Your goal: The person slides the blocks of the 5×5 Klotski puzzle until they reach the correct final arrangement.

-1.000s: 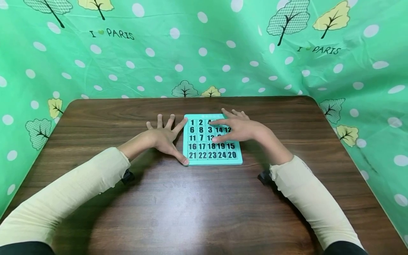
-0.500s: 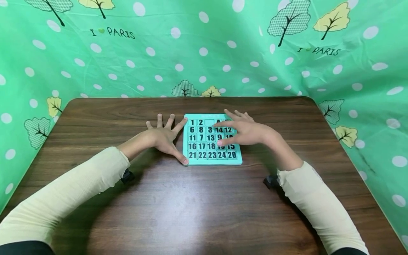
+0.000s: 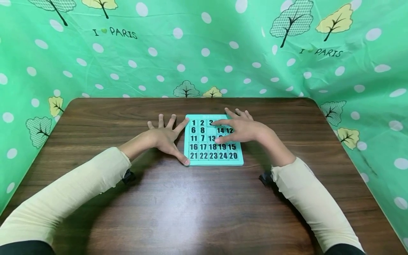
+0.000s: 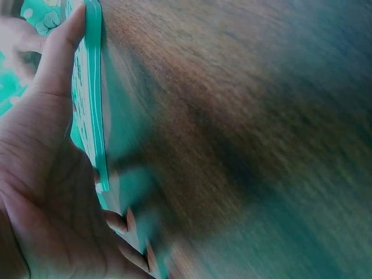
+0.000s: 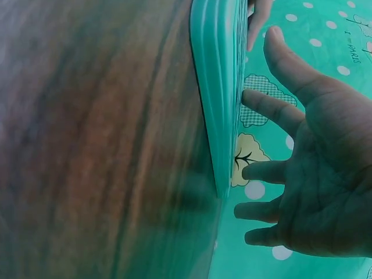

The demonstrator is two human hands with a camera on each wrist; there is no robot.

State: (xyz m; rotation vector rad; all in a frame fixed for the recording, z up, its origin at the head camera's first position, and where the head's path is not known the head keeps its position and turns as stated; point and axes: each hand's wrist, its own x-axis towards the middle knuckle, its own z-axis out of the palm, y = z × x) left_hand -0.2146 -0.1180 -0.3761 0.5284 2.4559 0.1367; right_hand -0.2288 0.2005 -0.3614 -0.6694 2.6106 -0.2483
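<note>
A turquoise sliding number puzzle (image 3: 213,164) lies flat on the table, its black-numbered tiles facing up. My left hand (image 3: 164,139) is spread at its left side, the thumb touching the lower left corner and the index finger at the upper left corner. Over the puzzle's right part reaches my right hand (image 3: 243,130), with its index fingertip on the tile numbered 3 in the top row. Below that tile is a gap in the second row. The right thumb hovers or rests near the 13 tile; contact cannot be told. Several upper right tiles are partly hidden.
The dark wooden table (image 3: 191,205) stretches around the puzzle on all sides. Behind it and at both sides hangs a green dotted cloth (image 3: 216,42) with printed trees. Both forearms wear pale sleeves (image 3: 73,187).
The right hand first moved right and the 4 tile slid right with it. Then the finger moved back left and the 3 tile went up into the top row. The left hand stayed put.
</note>
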